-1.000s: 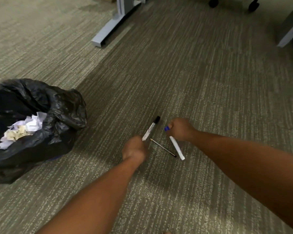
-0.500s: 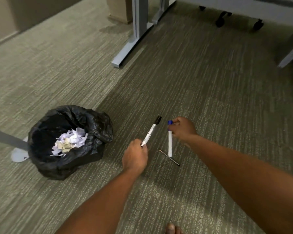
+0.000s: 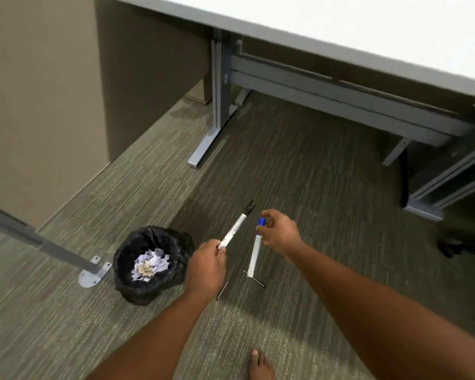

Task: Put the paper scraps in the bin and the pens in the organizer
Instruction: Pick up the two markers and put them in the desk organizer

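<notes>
My left hand [image 3: 206,267] grips the lower end of a white marker with a black cap [image 3: 237,227], which points up and away. A thin dark pen [image 3: 222,290] sticks out below this hand; I cannot tell whether the hand holds it. My right hand [image 3: 279,233] pinches a white marker with a blue cap [image 3: 254,256] near its cap, so it hangs down. Another thin dark pen [image 3: 254,278] shows at the marker's lower tip, seemingly on the carpet. The bin [image 3: 124,270], lined with a black bag, stands left of my left hand with paper scraps [image 3: 150,266] inside. No organizer is in view.
A white desk top [image 3: 340,31] spans the upper right on grey metal legs [image 3: 217,105]. A grey bar with a floor bracket [image 3: 92,275] runs in from the left beside the bin. A beige wall [image 3: 39,105] stands on the left. My bare toes [image 3: 259,366] show at the bottom.
The view has risen and pulled back, so the desk top now shows and the bin looks smaller. Both hands have lifted their markers; the blue-capped one now hangs nearly vertical.
</notes>
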Demonstrator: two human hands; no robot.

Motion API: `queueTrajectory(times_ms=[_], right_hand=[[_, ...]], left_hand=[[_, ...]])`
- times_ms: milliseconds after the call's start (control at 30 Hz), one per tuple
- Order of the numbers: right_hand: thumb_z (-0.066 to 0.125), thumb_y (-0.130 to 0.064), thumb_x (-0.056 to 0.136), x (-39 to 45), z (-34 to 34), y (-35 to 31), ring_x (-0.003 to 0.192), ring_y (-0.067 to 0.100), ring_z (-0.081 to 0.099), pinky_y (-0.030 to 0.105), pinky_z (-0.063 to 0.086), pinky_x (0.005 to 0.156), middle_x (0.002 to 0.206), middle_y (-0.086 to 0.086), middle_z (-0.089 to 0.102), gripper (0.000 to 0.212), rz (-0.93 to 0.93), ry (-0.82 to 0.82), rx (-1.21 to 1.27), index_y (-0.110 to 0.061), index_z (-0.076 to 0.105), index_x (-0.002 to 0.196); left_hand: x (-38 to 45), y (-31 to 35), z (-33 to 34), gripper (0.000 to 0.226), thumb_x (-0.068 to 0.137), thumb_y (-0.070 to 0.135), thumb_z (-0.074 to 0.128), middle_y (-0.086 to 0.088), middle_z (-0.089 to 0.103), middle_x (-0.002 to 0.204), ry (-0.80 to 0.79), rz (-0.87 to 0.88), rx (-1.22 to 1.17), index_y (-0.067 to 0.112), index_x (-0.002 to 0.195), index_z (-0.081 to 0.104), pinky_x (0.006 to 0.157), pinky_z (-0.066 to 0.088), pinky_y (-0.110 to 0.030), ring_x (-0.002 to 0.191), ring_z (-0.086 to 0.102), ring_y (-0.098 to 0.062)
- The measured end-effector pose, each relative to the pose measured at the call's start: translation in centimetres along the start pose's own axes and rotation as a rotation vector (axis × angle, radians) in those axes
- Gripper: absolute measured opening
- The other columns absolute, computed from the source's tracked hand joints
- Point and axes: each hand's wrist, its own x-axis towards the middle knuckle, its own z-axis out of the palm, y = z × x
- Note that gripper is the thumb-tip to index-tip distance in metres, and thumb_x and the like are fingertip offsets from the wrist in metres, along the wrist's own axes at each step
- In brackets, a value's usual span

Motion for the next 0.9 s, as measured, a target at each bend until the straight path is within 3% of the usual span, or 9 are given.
queueTrajectory(times_ms=[100,200,333,467,600,767,900], right_hand=[[0.068,-0.016,0.087,-3.1,-3.6,-5.0,0.071,0.013,0.069,0.023,0.059,0.058,0.1,0.003,0.063,0.049,-0.024,0.026,0.032,-0.023,0.051,0.133],[0.067,-0.016,0.086,-6.2,-7.3,-9.1,0.073,0.019,0.072,0.033,0.062,0.063,0.098,0.006,0.064,0.052,-0.027,0.02,0.04,-0.027,0.048,0.133],[0.065,-0.011,0.082,-9.4,-12.6,-13.1,0.071,0.019,0.071,0.032,0.062,0.061,0.089,0.007,0.064,0.058,-0.062,0.002,0.081,-0.031,0.044,0.132],[0.064,-0.007,0.084,-11.4,-18.7,-15.7,0.082,0.024,0.07,0.042,0.062,0.069,0.107,0.013,0.059,0.071,-0.093,0.016,0.145,-0.033,0.032,0.142],[0.066,-0.007,0.087,-12.6,-25.5,-17.3,0.08,0.02,0.07,0.025,0.06,0.062,0.105,0.009,0.058,0.078,-0.095,0.013,0.123,-0.04,0.024,0.145],[0.066,-0.006,0.085,-12.9,-32.6,-17.4,0.087,0.024,0.068,0.037,0.062,0.076,0.116,0.01,0.055,0.069,-0.136,0.017,0.133,-0.031,0.036,0.142],[0.065,-0.005,0.084,-13.0,-36.8,-16.6,0.091,0.026,0.068,0.037,0.062,0.073,0.115,0.005,0.057,0.056,-0.174,0.049,0.212,-0.026,0.049,0.133]], left_hand=[[-0.9,4.4,-4.6,0.014,0.097,0.024,0.054,-0.002,0.068,0.089,0.001,0.015,-0.077,0.015,0.097,0.065,0.071,0.046,-0.036,0.083,0.063,-0.023],[-1.6,8.2,-8.3,0.014,0.097,0.022,0.055,-0.004,0.07,0.092,-0.002,0.059,-0.124,0.013,0.102,0.066,0.078,0.05,-0.04,0.086,0.063,-0.023],[-1.9,13.5,-12.2,0.014,0.097,0.021,0.055,0.0,0.068,0.09,-0.021,0.134,-0.165,0.016,0.102,0.066,0.075,0.049,-0.036,0.084,0.063,-0.02],[-1.7,18.7,-14.3,0.014,0.095,0.018,0.058,0.0,0.067,0.093,-0.064,0.221,-0.128,0.015,0.104,0.067,0.074,0.045,-0.031,0.084,0.062,-0.018],[-1.4,23.7,-15.3,0.012,0.095,0.018,0.058,-0.001,0.066,0.091,-0.117,0.284,-0.078,0.015,0.101,0.068,0.072,0.044,-0.031,0.082,0.062,-0.019],[0.4,30.2,-14.7,0.011,0.095,0.022,0.059,0.002,0.064,0.087,-0.146,0.411,-0.01,0.02,0.102,0.068,0.067,0.043,-0.027,0.075,0.058,-0.014],[2.0,35.5,-13.9,0.012,0.095,0.03,0.059,0.01,0.063,0.088,-0.17,0.485,0.044,0.028,0.105,0.065,0.068,0.052,-0.025,0.076,0.06,-0.005]])
